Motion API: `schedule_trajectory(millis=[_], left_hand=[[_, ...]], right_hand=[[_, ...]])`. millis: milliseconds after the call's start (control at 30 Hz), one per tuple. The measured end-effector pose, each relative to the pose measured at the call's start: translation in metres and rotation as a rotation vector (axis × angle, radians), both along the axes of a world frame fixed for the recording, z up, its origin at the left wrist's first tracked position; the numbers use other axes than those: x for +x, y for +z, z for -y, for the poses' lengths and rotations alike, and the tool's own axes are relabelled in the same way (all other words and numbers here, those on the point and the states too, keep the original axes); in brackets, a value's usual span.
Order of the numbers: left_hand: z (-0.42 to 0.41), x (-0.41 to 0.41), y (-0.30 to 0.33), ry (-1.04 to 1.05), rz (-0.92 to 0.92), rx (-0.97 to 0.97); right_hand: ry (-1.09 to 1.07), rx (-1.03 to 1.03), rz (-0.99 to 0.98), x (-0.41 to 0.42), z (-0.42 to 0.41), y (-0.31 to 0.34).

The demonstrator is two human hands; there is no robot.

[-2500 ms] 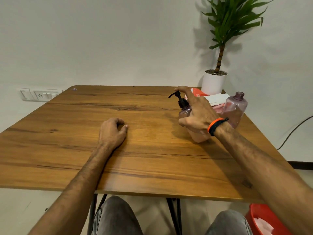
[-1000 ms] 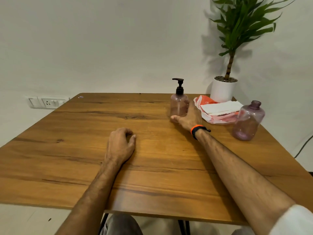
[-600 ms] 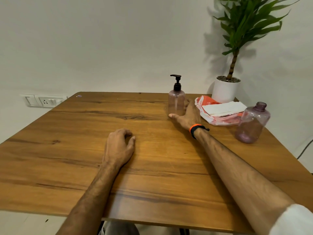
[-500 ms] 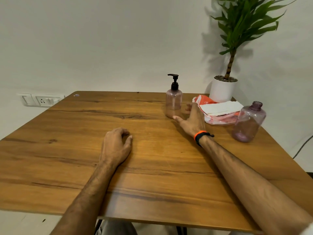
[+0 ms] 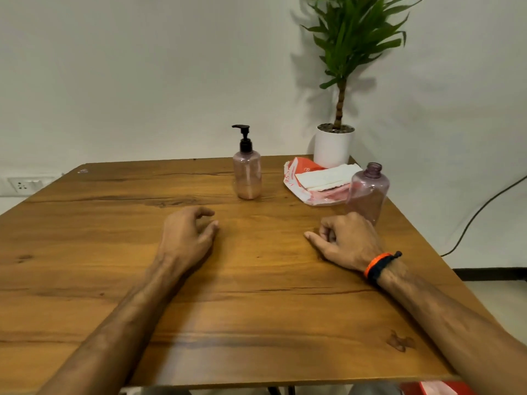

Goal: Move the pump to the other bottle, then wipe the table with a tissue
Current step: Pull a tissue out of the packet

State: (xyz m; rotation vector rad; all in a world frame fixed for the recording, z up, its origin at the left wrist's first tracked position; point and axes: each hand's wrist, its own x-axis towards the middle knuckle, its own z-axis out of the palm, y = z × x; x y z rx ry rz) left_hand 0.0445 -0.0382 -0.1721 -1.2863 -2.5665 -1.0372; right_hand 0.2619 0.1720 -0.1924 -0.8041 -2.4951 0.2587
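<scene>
Item: wooden surface [image 5: 256, 323], both of my hands resting on it, holding nothing.

Left hand [image 5: 185, 238]: knuckles up, fingers [image 5: 204, 213] loosely curled, thumb apart from them, pinching nothing.

Right hand [image 5: 346, 240]: loosely curled, thumb out toward centre, nothing in it; orange-and-black wristband [image 5: 376, 267] on the wrist.

Pump [image 5: 244, 136]: black, seated on the neck of the tall pink bottle [image 5: 247, 178], upright, far centre, well apart from both hands.

Other bottle [image 5: 368, 192]: rounder, pink, neck open and uncapped, standing just beyond my right hand; whether they touch, I cannot tell.

Tissue pack [image 5: 316, 182]: orange and white wrapper, white sheets showing on top, between the two bottles and just beside the open one.

Also present: potted plant [image 5: 336, 143] at the far right corner.

Step in hand, as I judge it: the pump transfer, not yet begun. Next move calls for one hand steadying the tall bottle while the other unscrews the black collar and lifts the tube straight out, clear of drips.
</scene>
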Motion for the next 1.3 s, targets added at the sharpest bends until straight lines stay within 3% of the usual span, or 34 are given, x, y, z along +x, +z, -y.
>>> schedule_trajectory(millis=[233, 533, 800, 1033, 1200, 1300], left_hand=[[-0.130, 0.029, 0.025, -0.091, 0.248, 0.078], [-0.229, 0.024, 0.018, 0.062, 0.510, 0.060], [-0.260, 0.022, 0.014, 0.242, 0.550, -0.064], [-0.269, 0.023, 0.006, 0.217, 0.657, -0.057], [-0.265, 0.023, 0.008, 0.267, 0.597, -0.038], [-0.256, 0.018, 0.007, 0.174, 0.560, -0.022]], right_hand=[[0.061, 0.051, 0.046, 0.020, -0.009, 0.000], [0.107, 0.071, 0.046, 0.015, -0.009, 0.000], [0.123, 0.073, 0.025, 0.011, -0.007, -0.002], [0.122, 0.053, 0.029, 0.010, -0.009, -0.002], [0.117, 0.052, 0.033, 0.009, -0.008, -0.001], [0.106, 0.051, 0.026, 0.008, -0.007, -0.002]])
